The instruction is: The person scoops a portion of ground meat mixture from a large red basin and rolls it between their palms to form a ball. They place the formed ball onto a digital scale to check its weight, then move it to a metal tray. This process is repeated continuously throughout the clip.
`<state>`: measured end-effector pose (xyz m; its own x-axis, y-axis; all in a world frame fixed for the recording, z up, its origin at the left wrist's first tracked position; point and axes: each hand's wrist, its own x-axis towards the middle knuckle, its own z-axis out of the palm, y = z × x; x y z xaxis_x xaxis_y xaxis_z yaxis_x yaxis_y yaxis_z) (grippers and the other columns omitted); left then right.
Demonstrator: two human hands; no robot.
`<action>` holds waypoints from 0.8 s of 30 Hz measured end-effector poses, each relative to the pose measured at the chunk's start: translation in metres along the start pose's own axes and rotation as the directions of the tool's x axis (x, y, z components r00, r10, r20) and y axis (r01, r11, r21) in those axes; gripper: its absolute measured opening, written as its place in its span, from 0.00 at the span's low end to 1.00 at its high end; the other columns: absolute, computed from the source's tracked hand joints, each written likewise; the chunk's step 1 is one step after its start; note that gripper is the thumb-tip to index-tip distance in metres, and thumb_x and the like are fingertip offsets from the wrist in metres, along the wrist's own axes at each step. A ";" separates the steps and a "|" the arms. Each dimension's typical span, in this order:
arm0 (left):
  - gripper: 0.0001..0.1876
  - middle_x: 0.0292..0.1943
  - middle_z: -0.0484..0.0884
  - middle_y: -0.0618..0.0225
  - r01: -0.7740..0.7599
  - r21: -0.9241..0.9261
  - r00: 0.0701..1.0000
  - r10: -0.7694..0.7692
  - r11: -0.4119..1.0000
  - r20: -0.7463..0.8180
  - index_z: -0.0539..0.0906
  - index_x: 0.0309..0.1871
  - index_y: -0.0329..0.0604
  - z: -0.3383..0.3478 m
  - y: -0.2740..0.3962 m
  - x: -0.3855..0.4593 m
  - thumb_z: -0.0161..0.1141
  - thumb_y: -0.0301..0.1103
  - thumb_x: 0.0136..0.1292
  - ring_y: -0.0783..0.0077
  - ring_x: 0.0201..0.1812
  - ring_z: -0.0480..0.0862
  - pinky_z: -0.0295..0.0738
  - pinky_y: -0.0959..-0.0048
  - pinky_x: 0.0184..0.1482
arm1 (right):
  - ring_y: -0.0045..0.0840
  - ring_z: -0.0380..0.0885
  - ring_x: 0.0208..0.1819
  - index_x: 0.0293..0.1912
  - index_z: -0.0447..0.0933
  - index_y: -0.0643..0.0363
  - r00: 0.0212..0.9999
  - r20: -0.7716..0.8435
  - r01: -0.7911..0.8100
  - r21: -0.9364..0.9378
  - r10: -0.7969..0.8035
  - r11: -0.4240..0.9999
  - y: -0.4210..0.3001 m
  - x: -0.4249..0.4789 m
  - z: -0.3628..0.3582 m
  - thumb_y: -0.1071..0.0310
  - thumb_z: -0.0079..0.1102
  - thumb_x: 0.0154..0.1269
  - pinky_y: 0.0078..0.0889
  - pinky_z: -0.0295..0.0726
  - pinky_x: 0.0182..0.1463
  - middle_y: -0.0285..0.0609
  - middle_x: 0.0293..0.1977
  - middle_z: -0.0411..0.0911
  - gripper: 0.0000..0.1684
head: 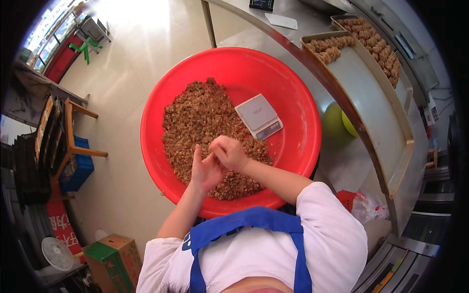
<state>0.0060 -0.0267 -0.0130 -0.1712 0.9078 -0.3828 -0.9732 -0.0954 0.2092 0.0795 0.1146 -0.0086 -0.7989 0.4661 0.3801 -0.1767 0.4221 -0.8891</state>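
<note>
A large red plastic basin [296,91] is before me, with a heap of brown, crumbly filling mixture [198,110] covering its left and lower part. Above the mixture my left hand [209,172] is turned palm up, its thumb apart and nothing visible on the palm. My right hand [231,152] curls over the left fingertips, and the two hands touch. Whether anything is pinched between them is hidden. A white digital kitchen scale [259,116] sits tilted inside the basin, beside the mixture and beyond my right hand; its platform is bare.
On the metal table [234,22] at right, a metal tray [366,95] bears several balls [326,49] of mixture; another tray behind holds rows of balls [377,44]. A white flat scraper [281,21] lies at the back. Left are a wooden stool [73,146], a blue crate [78,164] and a carton [113,262].
</note>
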 end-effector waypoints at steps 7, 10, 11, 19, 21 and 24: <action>0.54 0.79 0.69 0.55 0.131 -0.161 0.930 -0.066 0.978 0.360 0.68 0.78 0.44 0.016 0.001 -0.007 0.48 0.84 0.66 0.51 0.80 0.66 0.55 0.47 0.84 | 0.38 0.87 0.42 0.40 0.85 0.54 0.884 0.323 0.430 -0.279 -0.337 0.859 -0.008 0.016 -0.034 0.55 0.70 0.69 0.41 0.87 0.45 0.41 0.40 0.86 0.12; 0.59 0.82 0.66 0.51 0.134 0.004 0.954 -0.130 0.991 0.268 0.64 0.82 0.37 0.037 0.000 -0.013 0.44 0.85 0.67 0.50 0.82 0.64 0.58 0.48 0.82 | 0.38 0.85 0.34 0.33 0.82 0.52 0.874 0.373 0.462 -0.434 -0.313 0.774 -0.027 0.047 -0.071 0.58 0.73 0.65 0.42 0.84 0.37 0.40 0.30 0.81 0.11; 0.60 0.82 0.65 0.51 0.138 0.053 0.959 -0.147 0.989 0.243 0.63 0.83 0.35 0.037 0.000 -0.014 0.43 0.85 0.67 0.51 0.83 0.63 0.59 0.49 0.81 | 0.40 0.83 0.32 0.31 0.81 0.53 0.907 0.247 0.421 -0.472 -0.342 0.775 -0.048 0.075 -0.094 0.61 0.72 0.67 0.42 0.83 0.36 0.43 0.28 0.80 0.11; 0.49 0.80 0.68 0.47 0.117 -0.028 0.985 -0.113 0.993 0.132 0.65 0.83 0.41 0.023 0.004 0.009 0.46 0.75 0.75 0.43 0.81 0.66 0.62 0.46 0.80 | 0.39 0.86 0.57 0.70 0.79 0.56 0.864 -0.464 -0.502 -0.770 0.195 0.394 -0.019 0.241 -0.507 0.28 0.50 0.78 0.49 0.82 0.61 0.52 0.56 0.87 0.44; 0.46 0.78 0.72 0.49 0.095 -0.046 0.985 -0.087 0.994 0.147 0.67 0.82 0.42 0.016 0.006 0.008 0.48 0.71 0.76 0.45 0.78 0.70 0.65 0.46 0.79 | 0.45 0.66 0.77 0.83 0.60 0.54 0.627 -0.676 -0.686 -0.244 0.387 0.685 0.022 0.232 -0.525 0.24 0.41 0.78 0.55 0.68 0.77 0.55 0.77 0.67 0.53; 0.44 0.76 0.75 0.51 0.067 -0.054 0.995 -0.062 0.996 0.078 0.70 0.80 0.42 0.003 0.011 0.000 0.51 0.70 0.76 0.48 0.76 0.74 0.67 0.47 0.77 | 0.43 0.59 0.82 0.84 0.58 0.56 0.627 -0.529 -0.671 0.003 0.571 0.741 0.032 0.236 -0.516 0.22 0.38 0.78 0.55 0.63 0.80 0.54 0.80 0.62 0.55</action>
<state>-0.0045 -0.0264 -0.0075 -0.0977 0.9411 -0.3237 -0.9893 -0.0564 0.1345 0.1822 0.6389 0.1839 -0.2977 0.9452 -0.1343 0.4035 -0.0029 -0.9150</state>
